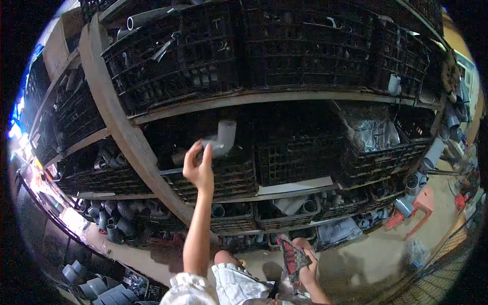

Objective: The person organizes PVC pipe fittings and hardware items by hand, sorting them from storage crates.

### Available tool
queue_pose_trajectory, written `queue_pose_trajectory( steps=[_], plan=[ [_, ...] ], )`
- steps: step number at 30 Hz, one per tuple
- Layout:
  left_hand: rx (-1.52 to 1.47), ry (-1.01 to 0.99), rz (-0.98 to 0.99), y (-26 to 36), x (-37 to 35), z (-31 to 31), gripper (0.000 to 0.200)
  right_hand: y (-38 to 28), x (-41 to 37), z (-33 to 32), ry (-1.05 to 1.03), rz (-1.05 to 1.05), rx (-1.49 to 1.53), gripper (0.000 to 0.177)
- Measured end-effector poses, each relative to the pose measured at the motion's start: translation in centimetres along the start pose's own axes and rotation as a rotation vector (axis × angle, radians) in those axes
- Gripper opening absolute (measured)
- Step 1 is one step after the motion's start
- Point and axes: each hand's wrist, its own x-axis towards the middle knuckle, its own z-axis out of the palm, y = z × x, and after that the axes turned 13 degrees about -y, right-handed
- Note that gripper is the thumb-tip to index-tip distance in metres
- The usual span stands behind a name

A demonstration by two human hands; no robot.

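My left hand (199,168) is raised in front of the middle shelf, with its thumb and fingers closing at the near end of a grey plastic pipe elbow (226,136). The elbow is smeared by motion, and its other end points upward. Below it stands a black plastic basket (226,175). Low down by my knees, my right hand (308,268) grips a crumpled red and grey cloth (294,258). The fingers of that hand are partly hidden behind the cloth.
Wooden shelves (284,97) hold rows of black crates (178,66). A slanting wooden post (119,117) stands at left. More grey pipe fittings (107,292) lie at lower left. A red plastic stool (419,208) is on the floor at right.
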Motion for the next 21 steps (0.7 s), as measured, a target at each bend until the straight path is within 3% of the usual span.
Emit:
queue_pose_trajectory(
  steps=[5, 9, 11, 13, 15, 17, 18, 19, 21],
  plan=[
    [-0.388, 0.211, -0.333, 4.3, -8.5, -4.5, 0.015, 0.3, 0.2, 0.1, -0.021, 0.001, 0.062, 0.021],
    [-0.392, 0.145, -0.631, 5.5, -15.0, -6.8, 0.009, -0.5, 1.6, 1.1, 0.022, 0.068, 0.252, 0.022],
    [-0.337, 0.007, -0.584, 5.2, -17.3, -6.7, 0.013, -0.7, 2.7, 1.5, 0.063, 0.125, 0.386, 0.028],
    [-0.354, -0.146, -0.692, 6.3, -18.1, -6.4, 0.019, -1.1, 4.5, 2.5, 0.078, 0.005, 0.315, 0.033],
    [-0.386, -0.248, -0.802, 7.0, -18.2, -5.8, 0.024, -2.9, 5.5, 3.3, -0.036, -0.066, 0.344, 0.036],
    [-0.365, -0.350, -0.790, 7.4, -18.2, -5.0, 0.023, -5.7, 5.8, 4.2, -0.239, 0.010, 0.388, 0.036],
    [-0.343, -0.375, -0.748, 7.4, -18.4, -4.8, 0.024, -7.2, 5.9, 4.2, -0.499, 0.044, 0.469, 0.035],
    [-0.322, -0.403, -0.702, 7.3, -18.5, -4.6, 0.025, -6.9, 6.4, 4.3, -0.615, -0.024, 0.052, 0.035],
    [-0.230, -0.411, -0.660, 7.5, -18.5, -4.3, 0.024, -4.3, 6.0, 4.9, -0.599, -0.027, -0.055, 0.034]
  ],
)
